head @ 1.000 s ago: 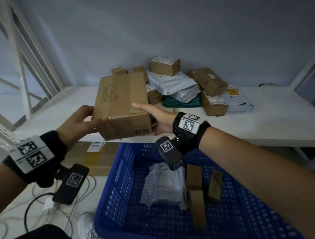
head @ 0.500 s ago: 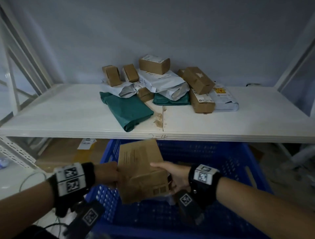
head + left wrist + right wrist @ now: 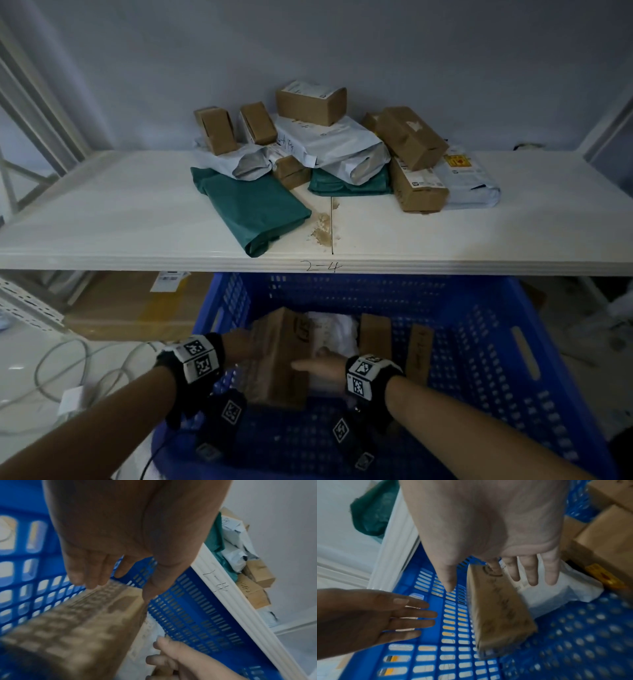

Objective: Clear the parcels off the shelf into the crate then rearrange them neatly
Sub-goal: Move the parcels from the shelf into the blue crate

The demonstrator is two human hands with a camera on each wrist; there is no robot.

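A brown cardboard box stands tilted inside the blue crate, blurred in both wrist views. My left hand is just left of it with straight fingers, apart from the box. To its right my right hand is spread open, fingers over the box's top edge without gripping. The crate also holds a white bag and two narrow brown boxes. On the white shelf lie a green bag, white mailers and several brown boxes.
The shelf's front edge overhangs the crate's far wall. Under the shelf at the left lies a large flat carton. White cables run over the floor left of the crate. Slanted frame bars stand at the far left.
Both hands brought the cardboard box down from shelf height into the crate. They have now let go of it, and their fingers have spread open.
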